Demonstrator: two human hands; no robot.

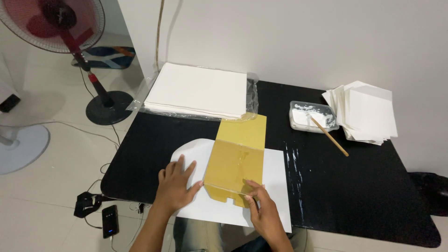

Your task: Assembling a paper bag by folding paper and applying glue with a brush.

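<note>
Nearest me, both hands press on the work at the near edge of the black table (354, 196). The left hand (175, 184) lies flat, fingers spread apart, palm down on a white sheet (275, 186), its fingertips touching the left edge of the yellow-brown template (235, 163). The right hand (263, 210) comes in from the near right, fingers together and curled, pinching or pressing the template's near edge where a small notched tab sticks out; I cannot tell whether it grips the edge or only holds it down. Both forearms rise from the bottom of the view, wrists low.

The template lies on top of the white sheet, running from near to far and slightly tilted, its far end reaching past the sheet onto the table. The sheet looks only partly worked: its left side is already rounded, the right side is square, and nothing is folded up over the template, so I would judge the shaping to be at an early stage.

Farther right, white smears streak the table beside the sheet. Beyond them stands a clear tub of white paste (311, 116) with a wooden stick (330, 136) leaning out of it, and just right of it a stack of finished white pieces (366, 112). At the far edge lies a flat pile of white paper (198, 91) on plastic wrap. A standing fan (56, 21) is on the floor to the left, and a phone (110, 220) lies near the table.
</note>
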